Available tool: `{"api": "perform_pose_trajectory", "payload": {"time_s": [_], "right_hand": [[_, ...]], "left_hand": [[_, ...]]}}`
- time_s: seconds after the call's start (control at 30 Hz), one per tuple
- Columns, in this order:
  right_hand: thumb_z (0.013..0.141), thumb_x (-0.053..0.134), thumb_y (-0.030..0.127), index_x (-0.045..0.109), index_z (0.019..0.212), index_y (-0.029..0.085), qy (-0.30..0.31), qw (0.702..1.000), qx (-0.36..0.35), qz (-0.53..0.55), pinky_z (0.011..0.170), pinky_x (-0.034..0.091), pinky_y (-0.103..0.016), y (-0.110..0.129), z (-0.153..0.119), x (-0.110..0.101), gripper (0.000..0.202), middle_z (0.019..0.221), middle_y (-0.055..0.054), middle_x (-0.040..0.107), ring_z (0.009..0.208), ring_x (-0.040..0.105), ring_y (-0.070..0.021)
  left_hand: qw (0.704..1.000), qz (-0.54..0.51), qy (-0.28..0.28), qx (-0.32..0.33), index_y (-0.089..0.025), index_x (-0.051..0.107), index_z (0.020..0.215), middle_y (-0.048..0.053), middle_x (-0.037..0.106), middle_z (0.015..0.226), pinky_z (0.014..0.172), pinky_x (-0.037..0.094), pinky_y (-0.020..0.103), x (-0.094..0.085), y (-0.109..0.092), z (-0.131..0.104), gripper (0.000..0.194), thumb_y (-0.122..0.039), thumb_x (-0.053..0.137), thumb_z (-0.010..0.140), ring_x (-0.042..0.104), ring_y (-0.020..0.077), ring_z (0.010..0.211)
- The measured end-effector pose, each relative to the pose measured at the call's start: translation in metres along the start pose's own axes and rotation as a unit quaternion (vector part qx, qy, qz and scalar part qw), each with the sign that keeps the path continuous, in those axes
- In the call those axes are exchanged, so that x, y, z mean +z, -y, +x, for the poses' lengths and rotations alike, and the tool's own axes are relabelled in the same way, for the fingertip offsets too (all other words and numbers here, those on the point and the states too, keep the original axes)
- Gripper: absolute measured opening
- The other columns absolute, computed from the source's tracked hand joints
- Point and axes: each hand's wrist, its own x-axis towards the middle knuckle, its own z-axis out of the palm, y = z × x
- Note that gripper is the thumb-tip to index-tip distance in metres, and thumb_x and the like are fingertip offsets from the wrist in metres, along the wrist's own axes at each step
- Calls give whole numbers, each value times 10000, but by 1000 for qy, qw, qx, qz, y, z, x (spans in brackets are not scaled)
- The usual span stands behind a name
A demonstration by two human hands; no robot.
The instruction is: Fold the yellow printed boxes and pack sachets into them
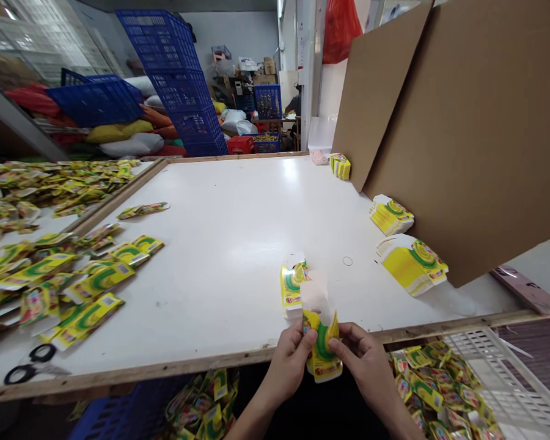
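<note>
Between both hands, just over the table's front edge, is a yellow-and-green printed carton (pixel 323 351) with a pale flap standing up at its top. My left hand (pixel 291 354) grips its left side, thumb on the printed front. On the right side my right hand (pixel 362 354) pinches it, thumb also pressed on the front. Right behind the carton lies a small stack of flat cartons (pixel 292 281) on the white table (pixel 220 244). Whether anything is inside the held carton cannot be seen.
Stacked flat cartons (pixel 412 263) lie at the right beside large cardboard sheets (pixel 476 122). Many yellow packets (pixel 96 281) cover the left side, near black-handled scissors (pixel 32 365). Below the edge, a white basket (pixel 516 379) and a blue crate (pixel 119 412) flank my lap. Blue crates (pixel 178 85) tower behind.
</note>
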Motion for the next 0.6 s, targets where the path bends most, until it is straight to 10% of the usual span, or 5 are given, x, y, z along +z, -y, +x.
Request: {"api": "perform_pose_trajectory", "payload": {"time_s": [0.17, 0.33, 0.6], "right_hand": [[811, 665, 492, 563, 724, 194, -53, 997, -23, -44, 639, 495, -288, -8, 3, 2, 327, 691, -12, 623, 655, 575, -176], [863, 623, 414, 493, 1242, 231, -39, 993, -81, -82, 654, 489, -279, -4, 5, -7, 440, 1009, -57, 622, 660, 553, -145], [950, 492, 396, 601, 948, 221, 92, 982, -89, -139, 589, 422, -231, 18, 7, -29, 207, 742, 9, 579, 656, 535, -141]], "left_hand": [[997, 43, -64, 21, -197, 516, 1216, 97, 688, 1116, 912, 500, 363, 5, 7, 1, 372, -374, 572, 894, 640, 241, 1040], [998, 54, -36, 23, -270, 232, 1416, 101, 666, 1142, 897, 501, 380, 0, -4, -7, 653, -287, 604, 880, 661, 223, 989], [993, -14, 106, -45, -230, 520, 1119, 54, 702, 968, 703, 493, 266, -9, -18, -12, 390, -220, 723, 786, 673, 170, 780]]}}
